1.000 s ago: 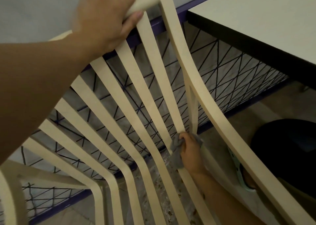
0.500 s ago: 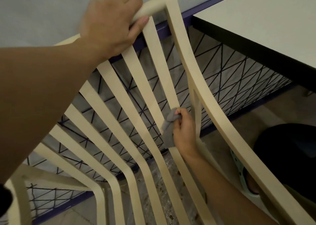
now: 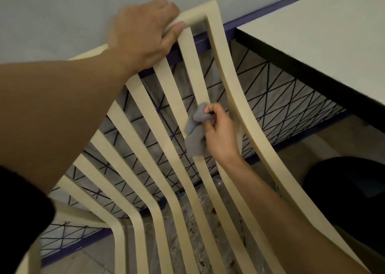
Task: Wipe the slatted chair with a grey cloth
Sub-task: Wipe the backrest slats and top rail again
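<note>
left grip [image 3: 145, 34]: curled firmly over the top rail of the slatted chair [image 3: 195, 16], with the thumb tucked under the rail.
slatted chair: cream slats are seen running from the top rail down toward the viewer.
grey cloth [image 3: 194, 132]: bunched and pressed against the rightmost long slat, about halfway down the backrest.
right grip [image 3: 220, 136]: closed round the cloth, which is pinched between thumb and curled fingers, between that slat and the outer frame rail.
surface [image 3: 312, 34]: pale-topped and dark-edged, seen at upper right beside the chair.
</note>
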Demonstrator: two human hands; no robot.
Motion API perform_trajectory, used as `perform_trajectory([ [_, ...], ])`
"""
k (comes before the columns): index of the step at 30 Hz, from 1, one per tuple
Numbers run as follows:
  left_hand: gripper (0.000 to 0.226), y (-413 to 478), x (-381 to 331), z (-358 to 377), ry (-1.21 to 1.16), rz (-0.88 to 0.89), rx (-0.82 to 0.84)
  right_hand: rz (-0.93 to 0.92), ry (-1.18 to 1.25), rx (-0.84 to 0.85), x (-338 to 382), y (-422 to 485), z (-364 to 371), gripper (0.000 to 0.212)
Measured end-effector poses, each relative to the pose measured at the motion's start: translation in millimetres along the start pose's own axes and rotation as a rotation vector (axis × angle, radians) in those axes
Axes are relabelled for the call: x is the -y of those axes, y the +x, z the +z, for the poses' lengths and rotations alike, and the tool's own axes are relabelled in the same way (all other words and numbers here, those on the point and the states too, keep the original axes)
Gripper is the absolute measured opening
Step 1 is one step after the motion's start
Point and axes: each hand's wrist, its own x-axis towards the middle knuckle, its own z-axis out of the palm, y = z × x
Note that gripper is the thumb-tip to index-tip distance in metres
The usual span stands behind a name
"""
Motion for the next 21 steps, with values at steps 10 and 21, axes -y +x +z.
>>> perform_trajectory([
  [10,0.041,-72,-50,-25,-0.612,-0.411,-0.044,0.270,0.227,0.139,4,-120,-38,0.012],
  [21,0.025,-357,-244,-75,-1.367,-1.581,0.349,0.417,0.150,0.327,39,-230,-58,0.018],
])
